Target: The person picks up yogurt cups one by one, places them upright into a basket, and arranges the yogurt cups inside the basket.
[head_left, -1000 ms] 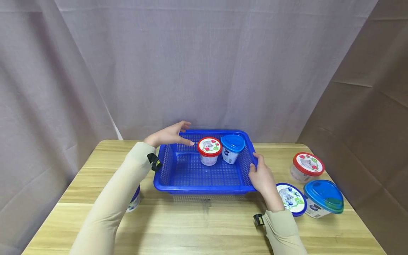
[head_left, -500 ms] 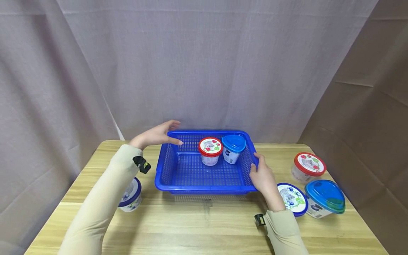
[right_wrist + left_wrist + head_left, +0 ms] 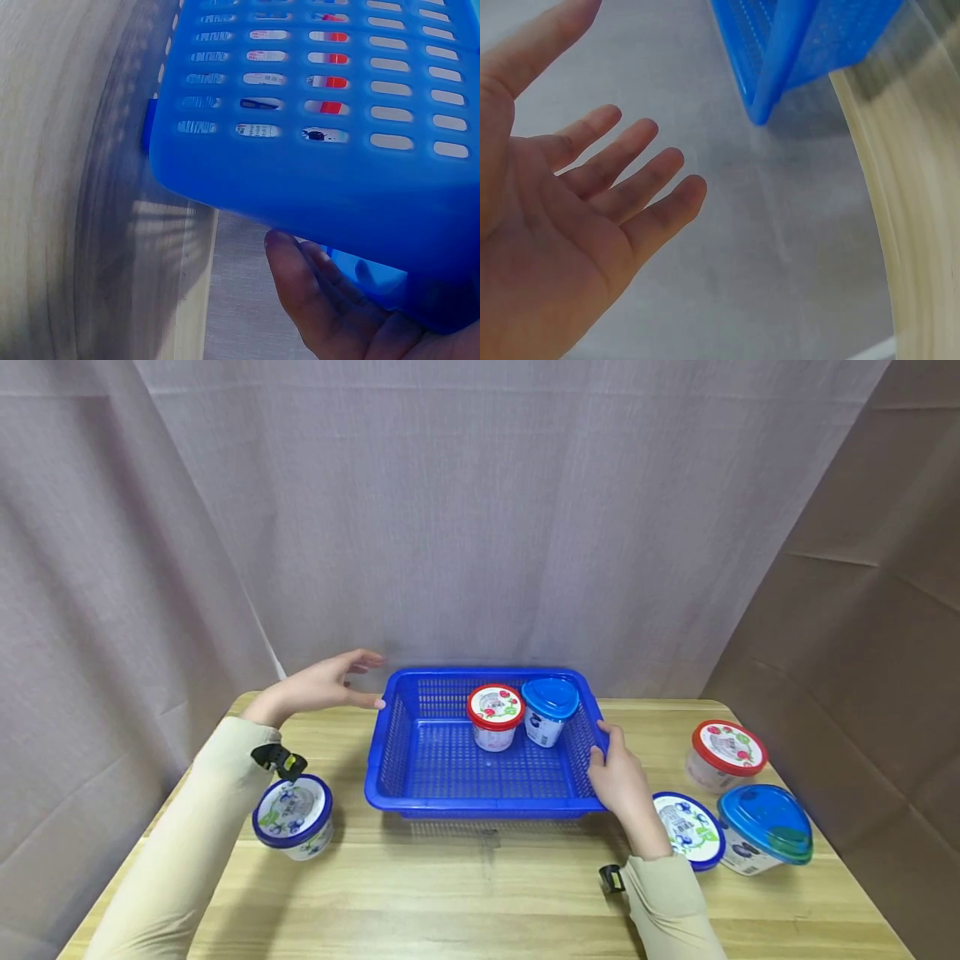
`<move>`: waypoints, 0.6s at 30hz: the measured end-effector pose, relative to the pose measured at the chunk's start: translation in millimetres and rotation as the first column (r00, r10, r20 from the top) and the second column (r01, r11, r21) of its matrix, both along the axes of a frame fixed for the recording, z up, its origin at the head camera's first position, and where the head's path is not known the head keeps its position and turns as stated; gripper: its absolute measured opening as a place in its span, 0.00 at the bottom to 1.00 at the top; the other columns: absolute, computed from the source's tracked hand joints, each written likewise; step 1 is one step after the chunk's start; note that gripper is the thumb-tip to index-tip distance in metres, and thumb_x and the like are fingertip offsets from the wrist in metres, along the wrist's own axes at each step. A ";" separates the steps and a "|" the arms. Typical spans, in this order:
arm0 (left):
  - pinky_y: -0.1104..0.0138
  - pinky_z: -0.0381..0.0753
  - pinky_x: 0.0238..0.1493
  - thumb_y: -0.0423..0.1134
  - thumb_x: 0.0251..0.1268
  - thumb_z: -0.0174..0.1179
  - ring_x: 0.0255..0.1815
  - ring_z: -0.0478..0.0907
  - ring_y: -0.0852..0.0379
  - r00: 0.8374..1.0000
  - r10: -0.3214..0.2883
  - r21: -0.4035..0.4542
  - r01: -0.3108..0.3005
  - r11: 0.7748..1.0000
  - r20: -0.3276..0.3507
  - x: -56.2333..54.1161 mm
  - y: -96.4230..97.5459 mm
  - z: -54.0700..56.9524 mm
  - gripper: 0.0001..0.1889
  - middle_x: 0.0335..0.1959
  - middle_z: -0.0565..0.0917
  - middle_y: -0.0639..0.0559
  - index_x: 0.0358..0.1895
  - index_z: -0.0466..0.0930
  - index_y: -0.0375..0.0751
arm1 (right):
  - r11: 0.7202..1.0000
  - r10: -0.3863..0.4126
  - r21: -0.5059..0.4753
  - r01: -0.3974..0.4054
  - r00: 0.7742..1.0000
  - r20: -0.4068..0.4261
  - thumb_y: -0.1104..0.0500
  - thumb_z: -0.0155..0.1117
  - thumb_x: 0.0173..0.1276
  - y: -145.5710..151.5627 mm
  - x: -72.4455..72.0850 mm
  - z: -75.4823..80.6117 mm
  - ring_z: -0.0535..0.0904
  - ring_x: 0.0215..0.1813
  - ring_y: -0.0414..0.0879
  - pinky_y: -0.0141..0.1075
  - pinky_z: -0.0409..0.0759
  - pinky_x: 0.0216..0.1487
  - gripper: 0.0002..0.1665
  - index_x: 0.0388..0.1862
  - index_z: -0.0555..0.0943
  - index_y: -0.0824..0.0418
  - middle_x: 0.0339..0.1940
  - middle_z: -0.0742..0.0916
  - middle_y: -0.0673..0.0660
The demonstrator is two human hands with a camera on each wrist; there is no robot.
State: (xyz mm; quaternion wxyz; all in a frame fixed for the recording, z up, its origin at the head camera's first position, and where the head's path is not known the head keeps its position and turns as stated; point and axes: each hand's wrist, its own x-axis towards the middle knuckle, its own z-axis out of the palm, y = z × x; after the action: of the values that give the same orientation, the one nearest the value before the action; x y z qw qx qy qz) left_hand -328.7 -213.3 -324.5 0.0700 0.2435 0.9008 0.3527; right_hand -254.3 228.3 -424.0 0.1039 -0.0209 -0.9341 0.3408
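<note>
A blue plastic basket (image 3: 480,804) with slotted walls stands at the table's back middle. Inside it, towards the right, are a red-lidded tub (image 3: 495,718) and a blue-lidded tub (image 3: 547,710) side by side. My right hand (image 3: 622,781) grips the basket's right rim; the right wrist view shows the fingers (image 3: 294,281) curled up under the rim. Spread in the air beyond the basket's back left corner is my left hand (image 3: 318,683), thumb tip close to the rim. In the left wrist view its palm and fingers (image 3: 667,210) hold nothing.
Below the left wrist, a tub with a dark blue rim (image 3: 295,814) stands on the wooden table (image 3: 450,893). By the right forearm are another dark-blue-rimmed tub (image 3: 686,831), a large blue-lidded tub (image 3: 765,827) and a red-lidded tub (image 3: 727,752). A grey curtain (image 3: 480,510) hangs behind.
My left hand has moved left, from above the basket to outside its back left corner, uncovering the tub on the left. The right hand stays on the rim.
</note>
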 end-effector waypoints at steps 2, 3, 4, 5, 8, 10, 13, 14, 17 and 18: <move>0.42 0.60 0.72 0.50 0.61 0.72 0.75 0.59 0.38 1.000 0.015 -0.006 -0.015 1.000 0.000 6.5 -9.2 0.6 0.42 0.74 0.67 0.39 0.74 0.63 0.38 | 1.000 0.002 -0.002 -0.002 1.000 0.000 0.61 0.43 0.80 -0.2 -0.2 -0.5 0.74 0.60 0.77 0.66 0.72 0.59 0.30 0.76 0.57 0.68 0.63 0.74 0.83; 0.42 0.60 0.72 0.50 0.61 0.71 0.76 0.59 0.38 1.000 0.024 -0.009 -0.024 1.000 -0.002 9.7 -14.1 0.9 0.42 0.74 0.67 0.39 0.74 0.63 0.39 | 1.000 0.002 -0.003 -0.002 1.000 0.003 0.61 0.43 0.80 -0.2 -0.2 -0.7 0.74 0.60 0.77 0.67 0.72 0.59 0.30 0.76 0.57 0.68 0.63 0.73 0.83; 0.41 0.60 0.72 0.51 0.61 0.71 0.76 0.59 0.38 0.999 0.032 -0.007 -0.032 0.999 -0.004 13.0 -18.4 1.0 0.41 0.74 0.67 0.39 0.74 0.63 0.40 | 1.000 0.001 -0.003 -0.001 1.000 0.001 0.61 0.43 0.79 0.4 -0.2 -0.9 0.74 0.60 0.77 0.66 0.72 0.59 0.30 0.76 0.57 0.68 0.63 0.73 0.83; 0.40 0.60 0.72 0.51 0.62 0.71 0.76 0.58 0.38 0.999 0.039 -0.004 -0.039 0.999 -0.005 16.5 -22.3 1.6 0.41 0.74 0.67 0.40 0.74 0.63 0.40 | 1.000 -0.001 -0.004 0.001 1.000 0.001 0.61 0.43 0.79 0.8 0.1 -0.8 0.74 0.61 0.77 0.67 0.72 0.59 0.30 0.76 0.57 0.68 0.63 0.73 0.83; 0.39 0.59 0.72 0.52 0.63 0.69 0.76 0.58 0.37 0.998 0.064 0.017 -0.064 0.998 -0.018 27.8 -35.5 2.6 0.40 0.74 0.66 0.40 0.74 0.62 0.42 | 1.000 -0.003 -0.006 0.003 1.000 0.002 0.61 0.42 0.80 2.5 0.3 -0.4 0.73 0.61 0.77 0.67 0.72 0.59 0.30 0.77 0.57 0.68 0.63 0.73 0.83; 0.39 0.59 0.72 0.52 0.64 0.69 0.76 0.58 0.36 0.996 0.079 0.035 -0.078 0.996 -0.034 36.0 -44.3 2.5 0.40 0.74 0.67 0.39 0.74 0.62 0.41 | 1.000 -0.001 -0.008 0.001 1.000 -0.001 0.61 0.42 0.80 2.6 0.7 0.3 0.73 0.61 0.77 0.67 0.72 0.59 0.30 0.77 0.57 0.68 0.63 0.73 0.83; 0.39 0.59 0.72 0.51 0.64 0.69 0.75 0.59 0.35 0.993 0.107 0.055 -0.104 0.993 -0.050 49.4 -57.4 0.1 0.40 0.74 0.66 0.39 0.74 0.62 0.40 | 1.000 0.004 -0.008 -0.004 1.000 -0.006 0.61 0.43 0.80 1.9 0.6 0.7 0.74 0.61 0.76 0.66 0.72 0.59 0.29 0.76 0.58 0.68 0.63 0.73 0.83; 0.39 0.59 0.72 0.51 0.64 0.69 0.75 0.59 0.35 0.992 0.116 0.057 -0.113 0.992 -0.053 54.1 -61.3 -0.9 0.41 0.74 0.66 0.39 0.75 0.61 0.40 | 1.000 0.005 -0.010 -0.005 1.000 -0.007 0.61 0.43 0.80 1.4 0.6 0.8 0.74 0.61 0.76 0.66 0.72 0.59 0.29 0.76 0.58 0.69 0.63 0.73 0.83; 0.38 0.59 0.71 0.50 0.64 0.69 0.75 0.58 0.34 0.988 0.146 0.069 -0.143 0.987 -0.050 69.5 -72.5 -4.0 0.42 0.74 0.65 0.39 0.76 0.59 0.39 | 1.000 0.006 -0.013 -0.006 1.000 -0.006 0.62 0.44 0.80 0.1 0.6 0.5 0.74 0.61 0.76 0.66 0.73 0.59 0.29 0.76 0.58 0.69 0.63 0.73 0.83; 0.38 0.59 0.71 0.50 0.64 0.70 0.75 0.58 0.34 0.986 0.157 0.074 -0.153 0.986 -0.053 74.8 -76.1 -4.9 0.42 0.74 0.65 0.39 0.76 0.59 0.38 | 1.000 0.006 -0.015 -0.006 1.000 -0.007 0.62 0.44 0.80 -0.5 0.6 0.5 0.74 0.61 0.76 0.66 0.73 0.59 0.29 0.76 0.58 0.69 0.63 0.73 0.82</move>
State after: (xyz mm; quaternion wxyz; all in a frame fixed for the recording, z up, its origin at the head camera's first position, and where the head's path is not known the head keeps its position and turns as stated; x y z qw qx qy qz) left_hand -254.0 -289.4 -329.4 0.0074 0.1854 0.9058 0.3808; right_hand -253.7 227.9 -423.5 0.1060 -0.0175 -0.9312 0.3483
